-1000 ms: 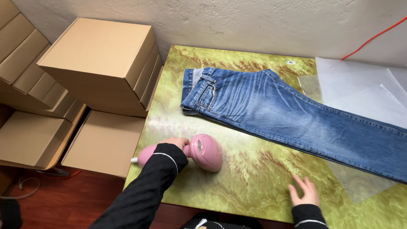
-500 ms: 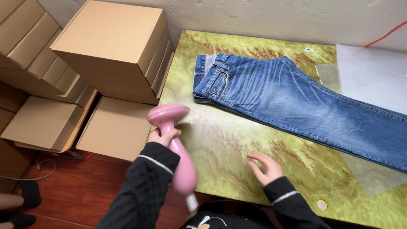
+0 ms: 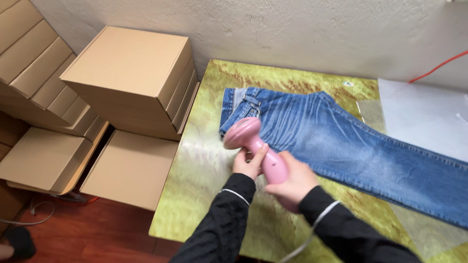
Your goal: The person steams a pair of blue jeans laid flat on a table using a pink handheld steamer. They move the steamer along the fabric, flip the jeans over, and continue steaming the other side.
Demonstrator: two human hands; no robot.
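A pink handheld steamer [image 3: 253, 146] is held above the green-yellow table [image 3: 204, 160], its round head near the waistband of blue jeans [image 3: 341, 146] that lie flat across the table. My right hand [image 3: 291, 181] grips the steamer's handle from below. My left hand [image 3: 249, 163] touches the handle's neck just under the head, fingers wrapped partly around it. Both arms wear black sleeves. A white cord [image 3: 312, 229] runs down from the handle over my right sleeve.
Stacked cardboard boxes [image 3: 131, 78] stand left of the table, with more flat boxes [image 3: 44, 156] on the wooden floor. A white sheet [image 3: 424, 117] lies at the table's back right. A red cable [image 3: 434, 65] runs along the wall.
The steamer was lifted off the table by my left hand, then swung up over the jeans' waistband. My right hand left the table surface and took the handle.
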